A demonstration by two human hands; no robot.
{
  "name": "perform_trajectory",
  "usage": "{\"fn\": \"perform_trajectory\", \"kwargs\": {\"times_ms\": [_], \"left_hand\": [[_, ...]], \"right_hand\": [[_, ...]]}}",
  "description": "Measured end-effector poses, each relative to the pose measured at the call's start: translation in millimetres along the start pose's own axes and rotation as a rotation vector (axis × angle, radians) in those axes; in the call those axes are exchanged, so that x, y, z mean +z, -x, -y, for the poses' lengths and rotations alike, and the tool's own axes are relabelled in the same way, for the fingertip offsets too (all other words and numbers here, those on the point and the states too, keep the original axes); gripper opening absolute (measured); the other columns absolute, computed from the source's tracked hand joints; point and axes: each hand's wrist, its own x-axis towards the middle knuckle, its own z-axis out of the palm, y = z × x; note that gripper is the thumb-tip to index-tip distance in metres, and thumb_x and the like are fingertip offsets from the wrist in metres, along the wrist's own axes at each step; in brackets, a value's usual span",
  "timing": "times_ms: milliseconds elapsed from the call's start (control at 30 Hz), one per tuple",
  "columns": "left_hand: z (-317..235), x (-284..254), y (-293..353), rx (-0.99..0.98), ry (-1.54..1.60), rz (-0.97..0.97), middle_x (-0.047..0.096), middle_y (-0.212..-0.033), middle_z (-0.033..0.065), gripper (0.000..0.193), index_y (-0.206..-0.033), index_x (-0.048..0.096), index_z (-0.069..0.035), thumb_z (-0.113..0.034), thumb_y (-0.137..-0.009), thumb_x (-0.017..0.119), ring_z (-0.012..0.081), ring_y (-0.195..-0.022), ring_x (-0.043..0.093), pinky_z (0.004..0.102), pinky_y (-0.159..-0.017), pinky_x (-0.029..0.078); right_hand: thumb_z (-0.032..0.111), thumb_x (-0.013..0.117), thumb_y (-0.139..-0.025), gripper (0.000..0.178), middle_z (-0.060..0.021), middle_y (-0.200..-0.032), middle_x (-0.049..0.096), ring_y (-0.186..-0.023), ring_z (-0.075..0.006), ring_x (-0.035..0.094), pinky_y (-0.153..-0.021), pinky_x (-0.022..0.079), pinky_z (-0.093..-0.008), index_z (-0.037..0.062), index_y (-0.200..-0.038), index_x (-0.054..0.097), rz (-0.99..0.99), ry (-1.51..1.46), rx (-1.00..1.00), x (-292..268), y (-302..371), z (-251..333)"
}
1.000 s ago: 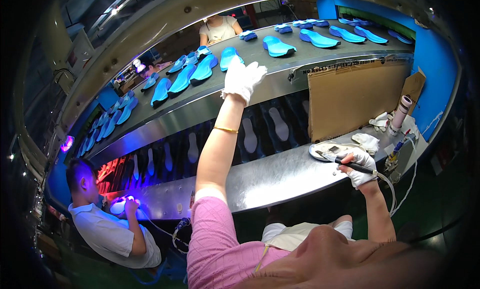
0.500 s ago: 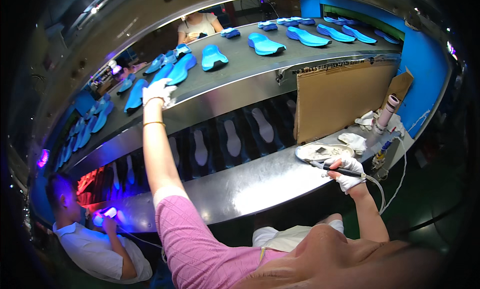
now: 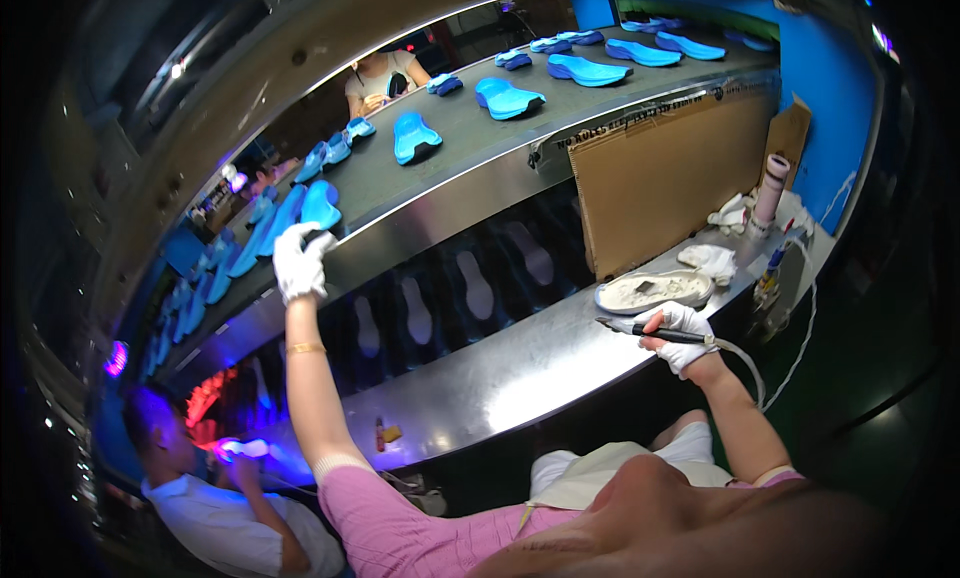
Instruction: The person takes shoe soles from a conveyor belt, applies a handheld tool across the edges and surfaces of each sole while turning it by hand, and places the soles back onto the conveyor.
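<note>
My left hand, in a white glove, is at the near edge of the grey conveyor belt. Its fingers are apart and look free of any hold, just below a blue shoe sole. More long blue soles lie beside that one. My right hand, in a white fingertip-less glove, grips a pen-shaped tool with a dark handle, a pointed metal tip and a pale cord. The tip points left over the metal ledge, close to a pale sole-shaped tray holding whitish stuff and a small dark piece.
Several blue soles sit along the belt. A cardboard sheet stands behind the ledge, near a pink bottle and crumpled white cloth. A co-worker at lower left holds a glowing object; another person is across the belt.
My left hand has drawn back toward me from the soles to the belt's edge. The tool in my right hand has shifted slightly left, and my view has turned a little.
</note>
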Motion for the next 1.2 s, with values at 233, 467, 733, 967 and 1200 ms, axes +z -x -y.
{"fn": "perform_trajectory", "kwargs": {"times_ms": [233,467,733,967,1200], "left_hand": [[-104.6,-64.7,40.1,-0.063,0.971,-0.331,0.064,-0.113,0.0155,0.054,-0.111,0.063,0.001,-0.048,-0.1,0.046,0.0233,-0.102,0.063,0.0369,-0.091,0.054],[-156.8,18.3,119.4,-0.173,2.002,0.661,0.056,-0.07,0.0105,0.049,-0.065,0.05,-0.008,-0.043,-0.098,0.045,0.0242,-0.069,0.053,0.0345,-0.068,0.046],[-208.7,85.3,314.8,-1.503,2.239,0.889,0.037,-0.147,0.0255,0.091,-0.139,0.045,-0.006,-0.078,-0.084,0.042,0.0451,-0.134,0.037,0.0635,-0.109,0.03],[-216.3,78.7,326.2,-1.36,2.217,0.999,0.045,-0.141,0.0241,0.097,-0.143,0.04,-0.009,-0.084,-0.08,0.036,0.0487,-0.127,0.045,0.0636,-0.106,0.036],[-248.0,111.8,345.1,-1.301,1.993,0.425,0.056,-0.131,0.0118,0.086,-0.137,0.046,-0.011,-0.079,-0.087,0.029,0.0298,-0.115,0.056,0.0434,-0.101,0.047]], "right_hand": [[-0.007,0.072,-0.079,0.022,-0.0018,-0.087,0.065,-0.08,-0.0079,0.06,-0.073,0.05,-0.0222,0.0045,-0.095,0.064,0.001,-0.015,0.037,-4.4,14.0,1.3],[-0.005,0.071,-0.08,0.018,-0.0029,-0.083,0.065,-0.077,-0.0105,0.061,-0.074,0.05,-0.0251,0.0026,-0.093,0.061,-0.048,0.048,-0.039,9.1,23.2,4.9],[-0.003,0.069,-0.083,0.02,-0.0049,-0.083,0.066,-0.073,-0.0088,0.062,-0.071,0.051,-0.0227,0.0018,-0.099,0.059,-0.071,0.139,-0.044,-9.0,39.5,7.0],[0.011,0.073,-0.083,0.013,-0.001,-0.075,0.063,-0.067,-0.0081,0.057,-0.063,0.047,-0.0241,0.004,-0.086,0.063,0.09,0.192,-0.013,17.8,37.8,9.0],[0.005,0.07,-0.083,0.011,-0.0034,-0.078,0.063,-0.073,-0.008,0.058,-0.068,0.049,-0.0239,0.0019,-0.09,0.061,0.051,0.047,-0.014,53.8,13.8,7.8]]}}
